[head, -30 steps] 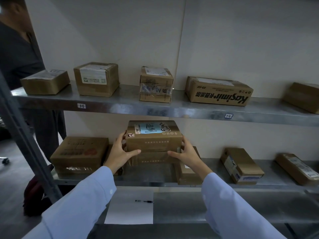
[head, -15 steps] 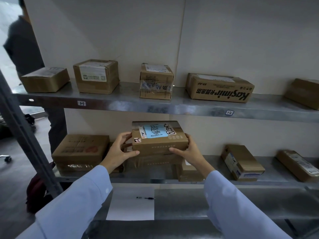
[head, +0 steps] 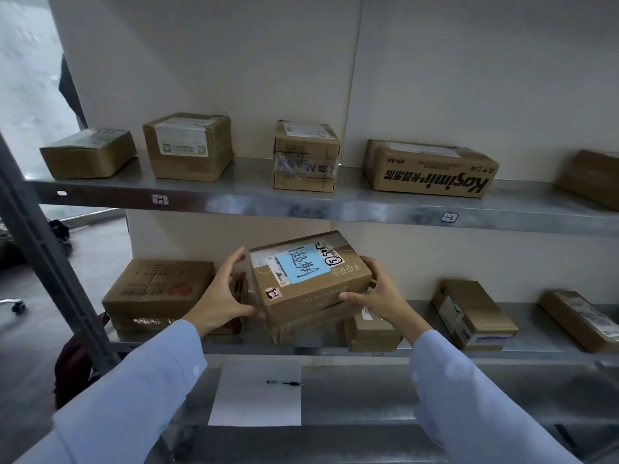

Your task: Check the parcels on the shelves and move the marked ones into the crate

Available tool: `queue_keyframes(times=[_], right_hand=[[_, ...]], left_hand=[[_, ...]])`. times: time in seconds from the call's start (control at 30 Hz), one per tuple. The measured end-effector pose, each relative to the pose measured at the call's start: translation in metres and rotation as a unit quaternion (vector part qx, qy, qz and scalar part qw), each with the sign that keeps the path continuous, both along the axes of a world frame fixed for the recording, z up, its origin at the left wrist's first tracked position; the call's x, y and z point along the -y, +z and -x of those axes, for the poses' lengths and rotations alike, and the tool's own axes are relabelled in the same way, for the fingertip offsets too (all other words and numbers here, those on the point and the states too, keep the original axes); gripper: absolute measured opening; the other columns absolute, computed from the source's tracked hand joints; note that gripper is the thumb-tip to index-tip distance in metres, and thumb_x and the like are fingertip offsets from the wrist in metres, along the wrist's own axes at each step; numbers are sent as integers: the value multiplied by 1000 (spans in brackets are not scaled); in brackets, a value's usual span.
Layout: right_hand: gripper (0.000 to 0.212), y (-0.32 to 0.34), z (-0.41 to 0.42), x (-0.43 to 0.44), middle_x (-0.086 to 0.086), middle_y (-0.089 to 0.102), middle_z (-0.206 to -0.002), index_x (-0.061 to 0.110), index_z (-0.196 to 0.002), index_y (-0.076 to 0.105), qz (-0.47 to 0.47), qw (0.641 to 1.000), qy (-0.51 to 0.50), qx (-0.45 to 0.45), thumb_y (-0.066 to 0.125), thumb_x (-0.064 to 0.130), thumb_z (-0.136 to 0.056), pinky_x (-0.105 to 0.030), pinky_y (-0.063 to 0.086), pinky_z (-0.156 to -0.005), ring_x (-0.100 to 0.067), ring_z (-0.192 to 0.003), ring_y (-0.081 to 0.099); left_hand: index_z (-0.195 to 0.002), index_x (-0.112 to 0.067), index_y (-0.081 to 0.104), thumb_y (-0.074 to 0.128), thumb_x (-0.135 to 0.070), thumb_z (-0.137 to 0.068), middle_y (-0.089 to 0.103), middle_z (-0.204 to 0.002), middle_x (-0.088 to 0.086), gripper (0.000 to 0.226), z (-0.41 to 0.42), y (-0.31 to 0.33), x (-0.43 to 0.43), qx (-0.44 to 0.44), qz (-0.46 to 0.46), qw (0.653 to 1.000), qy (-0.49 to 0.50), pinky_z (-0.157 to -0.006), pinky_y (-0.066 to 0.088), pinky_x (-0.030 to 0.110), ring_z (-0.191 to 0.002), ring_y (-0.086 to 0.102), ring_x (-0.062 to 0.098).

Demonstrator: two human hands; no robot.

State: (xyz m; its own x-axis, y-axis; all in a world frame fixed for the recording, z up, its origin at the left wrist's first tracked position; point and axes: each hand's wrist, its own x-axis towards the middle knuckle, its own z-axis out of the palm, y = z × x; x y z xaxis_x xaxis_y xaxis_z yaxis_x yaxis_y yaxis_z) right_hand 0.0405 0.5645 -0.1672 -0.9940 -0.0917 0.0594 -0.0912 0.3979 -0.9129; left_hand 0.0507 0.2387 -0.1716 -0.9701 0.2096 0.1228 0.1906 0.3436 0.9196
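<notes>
A brown parcel with a blue handwritten label (head: 310, 276) is lifted and tilted above another box (head: 301, 324) on the middle shelf (head: 418, 344). My left hand (head: 222, 293) grips its left end, thumb under the front corner. My right hand (head: 378, 294) grips its right end, fingers curled over the far edge. Other brown parcels stand on this shelf: a wide one at left (head: 157, 291), a small one (head: 371, 331) under my right wrist, two at right (head: 472, 313) (head: 582, 318). No crate is in view.
The upper shelf (head: 301, 204) carries several parcels, among them a long printed box (head: 430, 169). On the lowest shelf lie a white sheet (head: 254, 400) and a pen (head: 284, 383). A slanted metal upright (head: 50, 262) stands at left, a dark red bag (head: 72, 366) behind it.
The labelled parcel has been raised off the stack and turned, its blue label tilting toward me. A person standing at the far left has almost left the view.
</notes>
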Motion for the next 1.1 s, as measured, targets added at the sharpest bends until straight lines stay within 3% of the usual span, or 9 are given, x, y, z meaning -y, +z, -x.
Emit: queue_keyframes(times=[0.1,0.23,0.4,0.57,0.67,0.8,0.93,1.1], right_hand=[[86,0,0,0,20,51,-120,29,-132,41,-18,1000,-1,-10,90,29,-61,-24,45,-97,-13,-122,47],[79,-3,1,1,15,56,-119,28,-127,47,-32,998,-37,-36,91,20,-62,-39,48,-102,-15,-120,50],[77,-4,4,9,7,58,-125,26,-129,49,-47,992,-83,-78,90,18,-64,-44,47,-104,-14,-118,53],[94,-6,1,17,13,53,-132,31,-138,36,-24,993,-79,-81,91,24,-62,-41,44,-108,-13,-128,48],[102,-8,-1,19,6,44,-145,28,-141,27,-3,996,-63,-64,91,20,-62,-43,38,-114,-13,-137,39],[99,-8,-3,22,20,39,-139,30,-140,28,-14,998,-36,-55,90,19,-64,-47,35,-116,-13,-140,35],[106,-7,-7,26,13,35,-151,32,-153,20,-29,998,-6,-58,86,18,-71,-37,33,-112,-10,-138,34],[102,-10,-16,23,19,38,-141,29,-155,21,-19,999,32,-36,82,17,-75,-11,39,-97,1,-130,34]], left_hand=[[-154,-37,9,97,-41,-40,19,-159,-10,144,1,1,1,24,1,999,-25,-119,18,42,-144,18,10],[-152,-33,23,94,-20,-57,30,-156,0,119,2,0,0,4,4,1000,21,-117,24,47,-144,27,23],[-137,-30,47,92,-20,-62,48,-130,-7,88,1,-4,5,-33,31,999,18,-112,36,36,-124,45,8],[-129,-28,50,90,-18,-66,52,-133,-15,76,-3,-7,3,-28,18,999,13,-92,39,14,-123,47,6],[-123,-28,49,89,-13,-67,58,-127,-14,70,-6,-13,0,-15,0,1000,18,-92,40,15,-124,49,0],[-124,-34,47,89,-11,-66,55,-130,-17,75,-11,-20,-1,-6,-9,999,31,-102,39,24,-126,46,-1],[-138,-38,40,88,-13,-68,49,-137,-16,89,-20,-29,-7,-2,0,999,40,-101,39,27,-129,43,6],[-139,-40,41,87,-15,-68,50,-136,-13,89,-37,-42,-14,6,-2,997,70,-99,46,34,-129,45,12]])
